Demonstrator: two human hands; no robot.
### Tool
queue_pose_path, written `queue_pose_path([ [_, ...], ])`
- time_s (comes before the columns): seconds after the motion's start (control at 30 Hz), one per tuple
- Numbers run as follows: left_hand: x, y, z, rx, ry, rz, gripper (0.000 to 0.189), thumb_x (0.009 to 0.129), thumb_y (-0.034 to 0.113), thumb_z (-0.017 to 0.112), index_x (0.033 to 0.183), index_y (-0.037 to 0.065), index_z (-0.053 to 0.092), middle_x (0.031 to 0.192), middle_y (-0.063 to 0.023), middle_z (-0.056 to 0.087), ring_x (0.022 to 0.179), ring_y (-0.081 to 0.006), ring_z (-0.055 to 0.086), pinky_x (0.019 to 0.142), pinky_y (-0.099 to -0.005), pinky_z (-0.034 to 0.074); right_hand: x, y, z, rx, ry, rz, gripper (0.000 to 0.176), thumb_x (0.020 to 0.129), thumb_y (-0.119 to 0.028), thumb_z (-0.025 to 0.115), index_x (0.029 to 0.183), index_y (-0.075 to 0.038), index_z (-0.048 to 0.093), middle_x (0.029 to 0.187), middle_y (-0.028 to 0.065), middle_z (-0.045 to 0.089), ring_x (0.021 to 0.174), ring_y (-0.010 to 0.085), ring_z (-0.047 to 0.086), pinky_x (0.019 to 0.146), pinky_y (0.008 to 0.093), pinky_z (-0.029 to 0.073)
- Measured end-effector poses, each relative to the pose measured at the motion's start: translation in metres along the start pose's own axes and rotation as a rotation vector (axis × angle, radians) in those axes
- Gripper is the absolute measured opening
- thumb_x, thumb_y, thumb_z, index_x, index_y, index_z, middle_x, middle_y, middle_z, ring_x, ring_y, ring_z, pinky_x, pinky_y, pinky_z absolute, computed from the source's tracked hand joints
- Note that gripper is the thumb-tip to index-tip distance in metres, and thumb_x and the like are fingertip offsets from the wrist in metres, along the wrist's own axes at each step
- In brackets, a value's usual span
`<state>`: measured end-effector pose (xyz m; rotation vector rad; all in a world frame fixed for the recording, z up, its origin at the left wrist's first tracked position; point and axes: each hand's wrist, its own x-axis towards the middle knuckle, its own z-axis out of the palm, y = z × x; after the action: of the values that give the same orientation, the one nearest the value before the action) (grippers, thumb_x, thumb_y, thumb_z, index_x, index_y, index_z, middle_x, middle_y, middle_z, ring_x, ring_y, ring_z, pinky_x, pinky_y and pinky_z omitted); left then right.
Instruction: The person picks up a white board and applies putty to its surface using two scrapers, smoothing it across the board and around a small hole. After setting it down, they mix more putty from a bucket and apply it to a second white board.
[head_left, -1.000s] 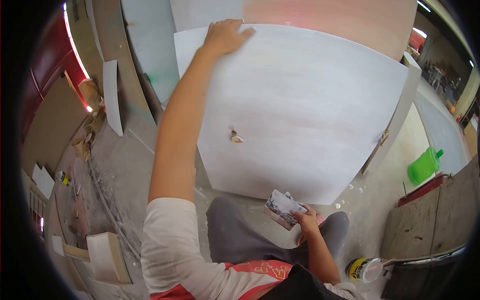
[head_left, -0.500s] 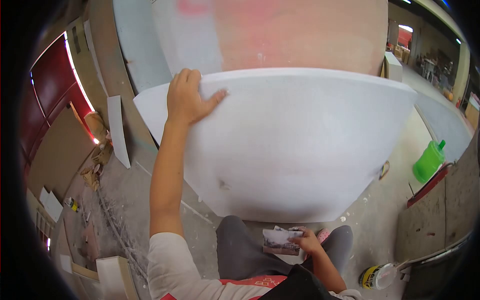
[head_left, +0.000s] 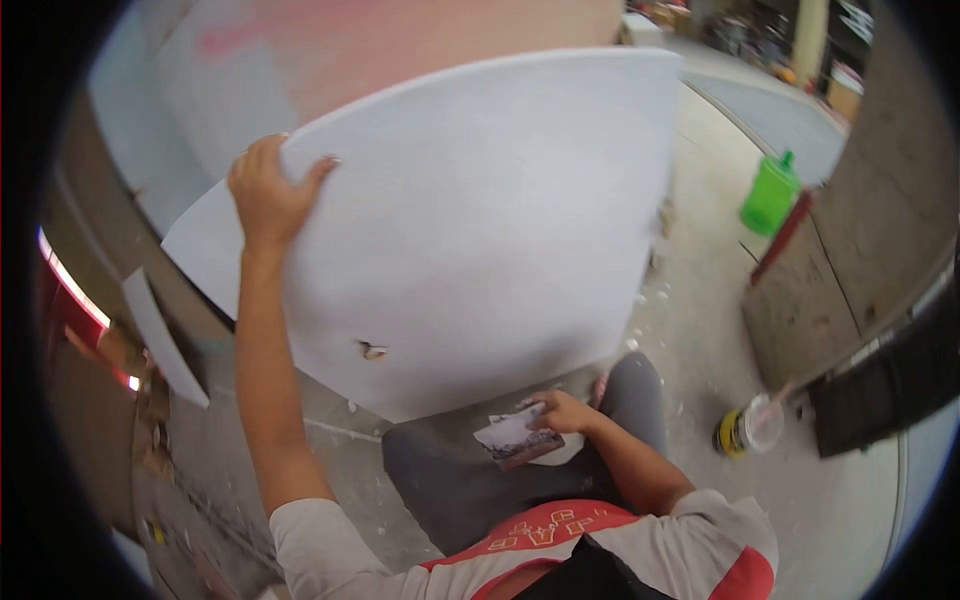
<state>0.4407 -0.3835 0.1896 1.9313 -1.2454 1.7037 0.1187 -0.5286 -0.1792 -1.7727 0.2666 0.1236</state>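
A large white panel [head_left: 480, 200] with a curved top edge stands tilted in front of my knees. My left hand [head_left: 268, 195] grips its upper left edge, fingers over the rim and thumb on the near face. Low on that face is a small ragged hole [head_left: 372, 351]. Down by my lap, my right hand [head_left: 562, 412] pinches a folded, worn sheet of what looks like sandpaper [head_left: 512, 436], grey and whitish with a brownish strip. The sheet is held apart from the panel, close to its lower edge.
Behind the panel leans a big board [head_left: 440, 40] with pink smears. To the right are a green plastic jug [head_left: 770, 195], a grey-brown cabinet [head_left: 830, 270] and a yellow-black bucket [head_left: 735, 432]. A narrow white strip [head_left: 165, 340] leans at left. White flecks dot the floor.
The view has swung right and tilted, so the panel and both hands appear further left. The panel's hole shows more plainly. Both hands keep their holds.
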Motion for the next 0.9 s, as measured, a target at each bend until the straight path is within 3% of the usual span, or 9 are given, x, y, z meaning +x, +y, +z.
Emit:
queue_pose_path([
  [0.4, -0.002, -0.048, 0.086, 0.317, -0.338, -0.101, 0.084, 0.079, 0.063, 0.058, 0.123, -0.008, 0.051, 0.121, -0.0293, 0.053, 0.116, -0.0404, 0.049, 0.100, -0.0447, 0.038, -0.036, 0.022, 0.011, 0.406, 0.397, -0.061, 0.041, 0.072, -0.006, 0.067, 0.112, -0.001, 0.060, 0.087, 0.0124, 0.067, 0.076, 0.0178, 0.064, 0.069, 0.0325, 0.051],
  [0.5, -0.012, -0.066, 0.121, 0.321, -0.232, -0.037, 0.082, 0.078, 0.061, 0.061, 0.121, -0.009, 0.052, 0.122, -0.0290, 0.052, 0.115, -0.0399, 0.050, 0.099, -0.0450, 0.038, -0.050, 0.005, 0.009, 0.373, 0.418, -0.051, 0.040, 0.073, -0.008, 0.064, 0.112, -0.002, 0.058, 0.086, 0.0167, 0.067, 0.075, 0.0253, 0.066, 0.067, 0.0374, 0.051],
  [0.6, -0.052, -0.033, 0.125, 0.060, -0.212, -0.097, 0.074, 0.077, 0.055, 0.066, 0.115, -0.008, 0.056, 0.114, -0.0268, 0.056, 0.109, -0.0394, 0.052, 0.096, -0.0457, 0.039, -0.073, 0.003, 0.006, -0.070, 0.520, -0.138, 0.040, 0.074, -0.011, 0.062, 0.113, -0.003, 0.056, 0.080, 0.0198, 0.064, 0.074, 0.0359, 0.063, 0.065, 0.0434, 0.049],
  [0.63, -0.090, -0.009, 0.128, 0.091, -0.179, -0.020, 0.057, 0.078, 0.044, 0.070, 0.106, -0.006, 0.060, 0.103, -0.0236, 0.059, 0.100, -0.0362, 0.055, 0.089, -0.0429, 0.043, -0.080, 0.004, 0.001, -0.123, 0.532, -0.137, 0.040, 0.074, -0.012, 0.062, 0.113, -0.004, 0.056, 0.078, 0.0199, 0.063, 0.073, 0.0372, 0.062, 0.064, 0.0447, 0.048],
  [0.67, -0.138, 0.036, 0.117, -0.169, -0.379, -0.163, 0.042, 0.080, 0.034, 0.072, 0.097, -0.003, 0.062, 0.099, -0.0201, 0.061, 0.094, -0.0320, 0.057, 0.083, -0.0397, 0.046, -0.091, 0.011, 0.000, -0.179, 0.551, -0.137, 0.040, 0.074, -0.013, 0.062, 0.113, -0.004, 0.056, 0.076, 0.0200, 0.062, 0.072, 0.0385, 0.060, 0.064, 0.0461, 0.048],
  [0.73, -0.306, 0.121, 0.137, -0.663, -0.367, -0.599, 0.029, 0.085, 0.026, 0.066, 0.095, -0.001, 0.060, 0.090, -0.0126, 0.061, 0.086, -0.0242, 0.057, 0.075, -0.0370, 0.048, -0.100, 0.015, -0.005, -0.194, 0.585, -0.120, 0.040, 0.074, -0.014, 0.063, 0.113, -0.004, 0.056, 0.073, 0.0198, 0.059, 0.070, 0.0394, 0.059, 0.063, 0.0474, 0.047],
  [0.77, -0.406, 0.149, 0.155, -0.766, -0.763, -1.069, 0.033, 0.089, 0.030, 0.061, 0.100, -0.001, 0.056, 0.091, -0.0126, 0.061, 0.086, -0.0238, 0.057, 0.077, -0.0361, 0.048, -0.101, 0.019, -0.008, -0.159, 0.600, -0.116, 0.040, 0.074, -0.014, 0.063, 0.112, -0.003, 0.056, 0.073, 0.0195, 0.059, 0.069, 0.0389, 0.058, 0.062, 0.0472, 0.046],
  [0.83, -0.493, 0.240, 0.139, -1.191, -1.055, -2.523, 0.061, 0.087, 0.049, 0.056, 0.123, 0.001, 0.048, 0.121, -0.0212, 0.053, 0.104, -0.0304, 0.055, 0.085, -0.0459, 0.047, -0.101, 0.025, -0.012, -0.156, 0.578, -0.096, 0.041, 0.075, -0.013, 0.063, 0.113, -0.003, 0.056, 0.072, 0.0177, 0.058, 0.068, 0.0374, 0.058, 0.062, 0.0461, 0.046],
  [0.9, -0.534, 0.281, 0.143, -0.862, -0.623, -2.925, 0.080, 0.083, 0.064, 0.049, 0.137, 0.007, 0.038, 0.140, -0.0201, 0.038, 0.123, -0.0347, 0.043, 0.095, -0.0533, 0.039, -0.100, 0.027, -0.018, -0.235, 0.539, -0.057, 0.041, 0.076, -0.010, 0.063, 0.115, -0.002, 0.054, 0.072, 0.0147, 0.057, 0.068, 0.0354, 0.057, 0.062, 0.0444, 0.046],
])
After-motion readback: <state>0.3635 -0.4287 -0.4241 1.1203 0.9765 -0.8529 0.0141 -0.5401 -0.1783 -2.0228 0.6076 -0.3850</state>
